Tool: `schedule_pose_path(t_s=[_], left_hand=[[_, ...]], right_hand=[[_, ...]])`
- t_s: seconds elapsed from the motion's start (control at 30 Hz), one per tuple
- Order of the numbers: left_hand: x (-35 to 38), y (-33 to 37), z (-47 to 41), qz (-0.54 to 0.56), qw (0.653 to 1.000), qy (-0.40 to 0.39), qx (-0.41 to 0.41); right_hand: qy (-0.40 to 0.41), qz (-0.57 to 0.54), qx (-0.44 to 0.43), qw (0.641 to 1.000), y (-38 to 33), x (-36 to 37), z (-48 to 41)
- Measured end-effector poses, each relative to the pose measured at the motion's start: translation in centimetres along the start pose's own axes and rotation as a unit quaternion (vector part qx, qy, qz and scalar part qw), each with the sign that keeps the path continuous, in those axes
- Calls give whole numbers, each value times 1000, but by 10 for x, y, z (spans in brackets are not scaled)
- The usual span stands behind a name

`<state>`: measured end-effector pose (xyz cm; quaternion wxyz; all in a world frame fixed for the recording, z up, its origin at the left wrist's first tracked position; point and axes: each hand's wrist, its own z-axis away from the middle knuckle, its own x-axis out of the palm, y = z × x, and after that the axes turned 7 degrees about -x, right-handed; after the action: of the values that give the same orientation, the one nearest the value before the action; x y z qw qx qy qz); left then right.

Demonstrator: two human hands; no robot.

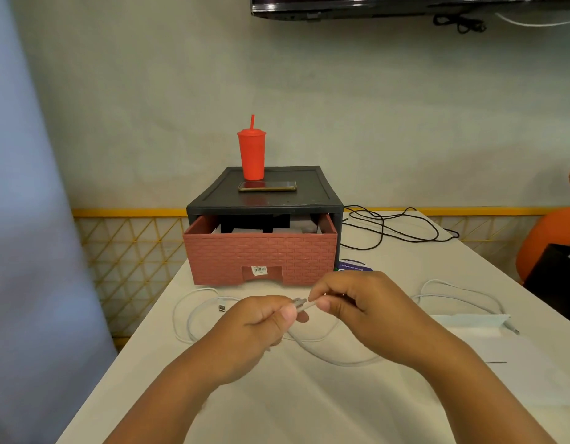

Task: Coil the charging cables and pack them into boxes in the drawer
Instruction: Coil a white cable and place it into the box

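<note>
- Hands meet over the white table (309,411), just in front of the drawer (259,254)
- left hand (261,328) pinched closed, thumb and fingers on one end of the white cable (325,355)
- right hand (357,312) pinched closed on the same end just beside it; plug tip looks grey, blurred, type unclear
- white cable lies slack on the table, loops out left to a USB plug (222,308), another run sags under the hands to the right
- judgement: cable is light, soft, limp, slightly springy; will flop and uncoil if let go, so hold near the plug and feed loops into one hand
- second white cable (459,298) lies loose on the table right of the hands, near a flat white box (469,320)
- black cable (395,229) tangled beside the dark cabinet (264,200), thin, round
- drawer is pulled partly open, brick-textured reddish plastic front, dark and pale boxes (255,224) inside
- red tumbler (251,155) with straw and a phone (267,186) sit on the cabinet top
- coiling looks barely started, nothing packed from this cable yet
</note>
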<state>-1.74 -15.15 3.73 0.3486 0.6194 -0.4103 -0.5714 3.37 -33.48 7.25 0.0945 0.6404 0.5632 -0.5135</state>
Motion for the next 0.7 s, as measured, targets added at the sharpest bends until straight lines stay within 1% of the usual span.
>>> schedule_pose_path(t_s=[0.1,0.2,0.27,0.37,0.43,0.53,0.57,0.63,0.7], left_hand=[[0,4,4,71,997,1,-26],[3,12,10,165,986,-11,-36],[9,12,13,214,976,-21,-27],[18,9,16,271,962,-21,-38],[23,7,18,316,947,-26,-50],[27,2,22,398,913,-38,-78],[28,0,23,424,901,-44,-87],[29,-6,24,473,873,-68,-94],[29,-9,26,511,850,-83,-99]], right_hand=[[10,55,-10,998,6,2,0],[51,187,-61,979,14,8,2],[93,226,-57,968,17,12,3],[133,240,-50,960,14,20,5],[157,216,-23,963,16,30,11],[151,176,22,973,19,49,23],[139,145,42,979,18,53,27],[131,33,88,987,15,55,33],[160,-91,129,974,12,52,36]])
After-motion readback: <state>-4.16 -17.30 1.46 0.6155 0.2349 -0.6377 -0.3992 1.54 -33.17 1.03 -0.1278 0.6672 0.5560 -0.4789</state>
